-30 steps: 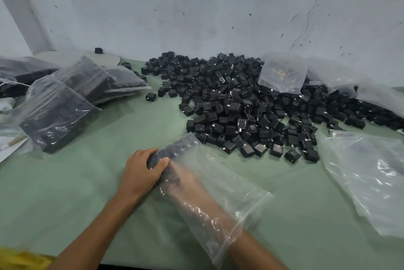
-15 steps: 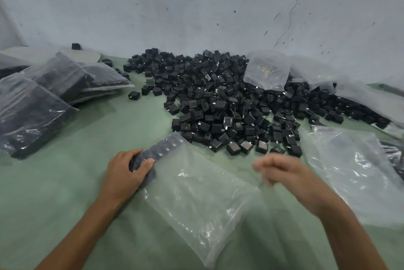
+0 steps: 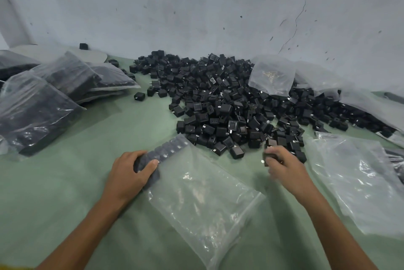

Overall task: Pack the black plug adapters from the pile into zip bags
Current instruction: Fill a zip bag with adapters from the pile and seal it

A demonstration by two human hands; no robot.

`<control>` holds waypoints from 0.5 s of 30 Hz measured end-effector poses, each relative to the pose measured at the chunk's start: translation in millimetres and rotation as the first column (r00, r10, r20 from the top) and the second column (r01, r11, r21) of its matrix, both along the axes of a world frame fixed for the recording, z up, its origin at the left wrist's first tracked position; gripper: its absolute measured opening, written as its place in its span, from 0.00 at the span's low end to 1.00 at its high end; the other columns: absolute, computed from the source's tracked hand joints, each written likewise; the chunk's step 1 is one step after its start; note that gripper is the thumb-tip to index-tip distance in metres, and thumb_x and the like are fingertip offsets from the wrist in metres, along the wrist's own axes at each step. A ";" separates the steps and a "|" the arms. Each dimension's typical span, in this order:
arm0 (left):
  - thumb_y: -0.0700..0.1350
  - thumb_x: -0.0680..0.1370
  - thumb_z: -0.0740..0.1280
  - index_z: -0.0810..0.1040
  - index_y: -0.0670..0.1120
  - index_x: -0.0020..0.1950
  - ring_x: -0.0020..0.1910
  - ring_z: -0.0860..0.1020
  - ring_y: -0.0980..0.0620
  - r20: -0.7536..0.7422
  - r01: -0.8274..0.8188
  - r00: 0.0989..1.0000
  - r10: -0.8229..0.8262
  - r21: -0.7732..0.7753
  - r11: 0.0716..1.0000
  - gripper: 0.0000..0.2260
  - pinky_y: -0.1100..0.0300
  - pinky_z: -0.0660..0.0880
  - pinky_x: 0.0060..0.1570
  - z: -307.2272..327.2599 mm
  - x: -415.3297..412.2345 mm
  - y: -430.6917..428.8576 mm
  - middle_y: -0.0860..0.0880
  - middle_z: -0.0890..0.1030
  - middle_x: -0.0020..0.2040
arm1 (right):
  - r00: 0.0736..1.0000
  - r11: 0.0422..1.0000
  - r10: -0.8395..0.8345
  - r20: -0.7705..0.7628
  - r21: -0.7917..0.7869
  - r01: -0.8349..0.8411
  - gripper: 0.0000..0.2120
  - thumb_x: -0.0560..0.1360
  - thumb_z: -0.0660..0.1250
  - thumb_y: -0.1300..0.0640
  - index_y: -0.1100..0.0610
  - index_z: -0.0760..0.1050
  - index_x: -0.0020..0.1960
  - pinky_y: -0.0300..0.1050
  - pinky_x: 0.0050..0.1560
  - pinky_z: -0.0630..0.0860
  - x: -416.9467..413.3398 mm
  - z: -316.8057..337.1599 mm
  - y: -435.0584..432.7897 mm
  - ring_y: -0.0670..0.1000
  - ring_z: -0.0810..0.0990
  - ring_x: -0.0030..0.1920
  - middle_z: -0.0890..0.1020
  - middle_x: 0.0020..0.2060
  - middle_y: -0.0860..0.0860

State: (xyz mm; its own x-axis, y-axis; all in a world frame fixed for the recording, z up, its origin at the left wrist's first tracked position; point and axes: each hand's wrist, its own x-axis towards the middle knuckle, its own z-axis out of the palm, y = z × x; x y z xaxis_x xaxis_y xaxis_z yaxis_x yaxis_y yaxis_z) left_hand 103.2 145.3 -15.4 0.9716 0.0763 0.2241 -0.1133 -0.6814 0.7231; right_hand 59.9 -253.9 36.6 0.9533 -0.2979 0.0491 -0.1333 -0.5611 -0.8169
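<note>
Pinning the zip bag (image 3: pixel 203 193) to the green table (image 3: pixel 65 182), my left hand (image 3: pixel 129 173) curls thumb and fingers round the row of adapters (image 3: pixel 166 151) already lined up inside its far end. (Operator)

And your right? (Desk)

My right hand (image 3: pixel 284 167) sits at the near edge of the pile (image 3: pixel 229 105), fingers bent round one black adapter (image 3: pixel 270 156). The picture blurs there, so I cannot say whether a second is tucked in behind it. (Operator)

How do they handle? (Desk)

I judge each one light, hard and stiff: a smooth little block that will not crush. I would take it across two flat faces. The metal prongs look likely to snag the film, so I would turn them away from it. The bag is the awkward part, being thin, limp and probably slippery, and it lies flat apart from the packed row. Its mouth appears to face me, on the right. (Operator)

Where does the piece sit against the bag? (Desk)

It is to the right of the bag and apart from it, with bare table between. Filled bags (image 3: pixel 32 112) lie at far left and spare bags (image 3: pixel 360 182) just right of my wrist. (Operator)
</note>
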 end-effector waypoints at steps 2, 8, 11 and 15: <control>0.56 0.75 0.73 0.82 0.48 0.58 0.53 0.77 0.49 0.008 -0.012 1.000 0.012 0.001 1.000 0.16 0.49 0.74 0.59 -1.8 0.9 -0.1 0.50 0.82 0.53 | 0.999 0.949 -0.035 0.005 0.315 0.032 0.13 0.78 0.63 0.66 0.52 0.82 0.49 0.45 0.31 0.75 -52.9 10.5 -7.1 0.52 0.76 0.30 0.82 0.41 0.62; 0.53 0.76 0.73 0.81 0.47 0.60 0.54 0.77 0.48 0.017 -0.013 1.000 0.012 0.024 1.000 0.16 0.48 0.73 0.60 -2.8 3.3 -2.2 0.50 0.82 0.53 | 0.851 0.636 0.466 -0.240 0.760 -0.134 0.17 0.70 0.72 0.65 0.59 0.82 0.59 0.52 0.49 0.80 -157.4 -1.2 24.7 0.65 0.83 0.48 0.82 0.52 0.68; 0.54 0.76 0.72 0.81 0.47 0.60 0.55 0.76 0.48 0.001 -0.018 1.000 0.018 0.024 1.000 0.16 0.48 0.73 0.60 -2.4 1.9 -2.6 0.49 0.81 0.54 | 0.886 0.478 0.433 -0.166 0.876 -0.069 0.16 0.74 0.65 0.69 0.62 0.82 0.60 0.53 0.51 0.82 -132.7 -12.7 79.0 0.67 0.83 0.52 0.82 0.56 0.67; 0.54 0.76 0.73 0.81 0.47 0.59 0.54 0.77 0.47 -0.009 -0.025 1.000 0.025 0.014 1.000 0.16 0.47 0.73 0.60 -2.1 -0.2 -4.0 0.48 0.81 0.53 | 0.905 0.329 0.414 -0.097 0.943 -0.050 0.20 0.73 0.72 0.62 0.61 0.78 0.65 0.58 0.64 0.77 -74.2 -17.4 137.0 0.62 0.81 0.61 0.82 0.60 0.61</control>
